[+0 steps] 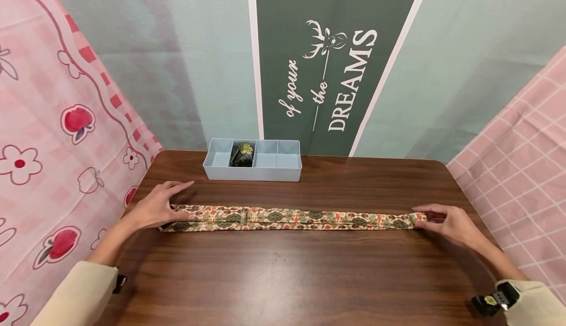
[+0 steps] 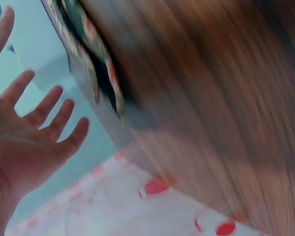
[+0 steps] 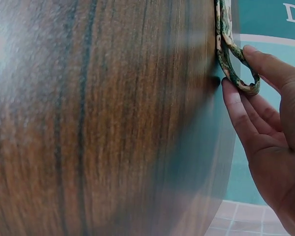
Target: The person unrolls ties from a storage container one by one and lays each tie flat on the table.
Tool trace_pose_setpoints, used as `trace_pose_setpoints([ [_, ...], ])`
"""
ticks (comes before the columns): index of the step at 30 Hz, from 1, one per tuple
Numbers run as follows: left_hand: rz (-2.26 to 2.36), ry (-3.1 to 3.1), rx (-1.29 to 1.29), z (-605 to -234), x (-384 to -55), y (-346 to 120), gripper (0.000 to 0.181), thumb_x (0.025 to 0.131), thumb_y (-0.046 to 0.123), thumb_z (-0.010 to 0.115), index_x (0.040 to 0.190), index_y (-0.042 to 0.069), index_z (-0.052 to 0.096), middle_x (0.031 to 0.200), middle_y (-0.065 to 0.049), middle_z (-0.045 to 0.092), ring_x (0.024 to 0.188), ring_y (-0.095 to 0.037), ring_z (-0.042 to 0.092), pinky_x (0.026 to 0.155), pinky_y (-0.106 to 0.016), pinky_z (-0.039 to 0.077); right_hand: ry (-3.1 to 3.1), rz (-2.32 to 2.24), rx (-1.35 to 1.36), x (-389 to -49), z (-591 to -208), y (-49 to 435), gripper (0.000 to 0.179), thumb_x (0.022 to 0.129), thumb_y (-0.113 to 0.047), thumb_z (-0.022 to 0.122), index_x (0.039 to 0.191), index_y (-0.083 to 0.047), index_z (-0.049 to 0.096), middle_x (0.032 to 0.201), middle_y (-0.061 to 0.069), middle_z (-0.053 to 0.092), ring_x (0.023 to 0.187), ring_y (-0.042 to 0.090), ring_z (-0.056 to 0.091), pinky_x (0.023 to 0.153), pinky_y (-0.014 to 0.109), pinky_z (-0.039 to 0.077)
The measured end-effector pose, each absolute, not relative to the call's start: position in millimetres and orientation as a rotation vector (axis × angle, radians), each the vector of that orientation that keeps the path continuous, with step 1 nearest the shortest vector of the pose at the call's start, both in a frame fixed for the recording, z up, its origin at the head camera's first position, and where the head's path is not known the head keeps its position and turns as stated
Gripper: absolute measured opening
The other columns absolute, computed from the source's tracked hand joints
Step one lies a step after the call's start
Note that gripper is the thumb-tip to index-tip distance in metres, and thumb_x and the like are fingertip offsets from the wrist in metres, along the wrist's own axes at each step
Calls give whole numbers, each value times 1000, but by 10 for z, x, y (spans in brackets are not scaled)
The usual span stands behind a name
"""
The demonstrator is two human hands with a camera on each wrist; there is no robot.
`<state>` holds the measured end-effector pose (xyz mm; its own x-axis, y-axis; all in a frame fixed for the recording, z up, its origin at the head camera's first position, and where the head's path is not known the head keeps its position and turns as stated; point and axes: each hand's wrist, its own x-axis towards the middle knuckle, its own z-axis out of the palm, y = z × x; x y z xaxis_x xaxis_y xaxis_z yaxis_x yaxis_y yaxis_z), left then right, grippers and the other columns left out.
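Where the room ends on the left, a pink cloth (image 1: 40,95) hangs down, with red apples and flowers on it. Next to it is the brown wood counter (image 1: 274,277), with dark streaks, round far corners and a shiny spot near the middle. At the near left is a cream left sleeve (image 1: 77,296). The left hand (image 1: 155,208) is at the left end of a long cloth strip (image 1: 300,219). Its fingers are spread, so this grip is wide. The strip runs from left to right along the counter, cream with red, green and brown shapes. A thin band (image 1: 244,219) crosses it, left of its middle. On the far side of the strip sits a pale blue box (image 1: 254,174) with four parts in a row. The second part from the left has a dark thing (image 1: 242,158) with a yellow-green patch. Behind the counter hangs a pale green cloth (image 1: 132,70) with a dark green stripe (image 1: 287,1), a white deer head and words like "DREAMS". On the right, the right hand (image 1: 455,225) pinches the strip's right end, so this grip is narrow. That end bends in a loop. Farthest right hangs a pink cloth with white squares (image 1: 530,159).
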<state>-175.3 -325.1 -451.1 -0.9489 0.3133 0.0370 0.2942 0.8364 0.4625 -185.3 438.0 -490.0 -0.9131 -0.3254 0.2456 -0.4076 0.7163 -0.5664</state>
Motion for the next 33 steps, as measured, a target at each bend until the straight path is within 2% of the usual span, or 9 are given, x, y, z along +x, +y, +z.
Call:
trace_pose_setpoints([
  [5,736,2957,512,-4520,-1704,-3439,96,76,44,95,153,3,55,138,-34,56,124,-54,56,96,-69,47,-2757,1039,642,-1841,-4901,4408,31,81,4,88,111,-2,82,103,-12,79,91,-9,70,70,10,55],
  [10,720,2967,512,-4552,-1679,-3533,91,75,44,96,149,3,60,132,-32,62,116,-49,62,90,-62,52,-2741,1048,642,-1834,-4898,4428,32,81,5,88,110,-4,83,106,-12,79,96,-12,68,73,9,55],
  [14,724,2993,547,-4590,-1663,-3592,85,75,40,97,144,2,65,115,-21,68,100,-33,64,81,-46,53,-2732,1036,640,-1842,-4906,4434,32,80,4,89,110,-6,83,107,-12,78,97,-14,66,73,9,54],
  [17,727,2987,542,-4603,-1646,-3625,83,75,39,97,143,2,66,105,-11,66,90,-20,58,75,-34,47,-2734,1067,637,-1847,-4913,4424,32,80,5,88,110,-4,83,107,-16,77,97,-13,67,73,9,54],
  [23,769,2941,530,-4626,-1631,-3663,76,79,37,95,141,4,68,97,-3,60,84,-13,50,70,-26,39,-2738,1117,627,-1842,-4919,4404,30,82,5,87,110,-2,82,107,-19,76,96,-11,69,73,10,55],
  [26,829,2922,514,-4640,-1628,-3684,71,79,33,95,139,3,70,100,-4,64,83,-12,49,68,-24,38,-2742,1120,621,-1832,-4916,4408,30,82,5,87,111,-2,82,107,-20,75,95,-11,69,73,10,56],
  [28,863,2913,510,-4647,-1625,-3698,68,80,32,94,138,4,71,109,-7,72,86,-11,50,70,-23,39,-2746,1124,617,-1827,-4914,4411,30,83,5,87,111,-2,81,107,-20,75,94,-11,69,72,11,56],
  [31,934,2879,505,-4646,-1616,-3713,59,83,29,92,135,5,74,124,-12,76,95,-9,58,76,-20,44,-2750,1119,609,-1828,-4911,4410,30,82,4,88,111,-2,82,106,-20,75,93,-10,69,72,11,56],
  [33,988,2845,484,-4641,-1609,-3717,52,85,27,91,131,7,76,127,-13,75,105,-8,61,83,-17,46,-2751,1104,606,-1832,-4903,4403,30,81,3,89,110,-3,82,106,-20,75,91,-10,69,71,11,55],
])
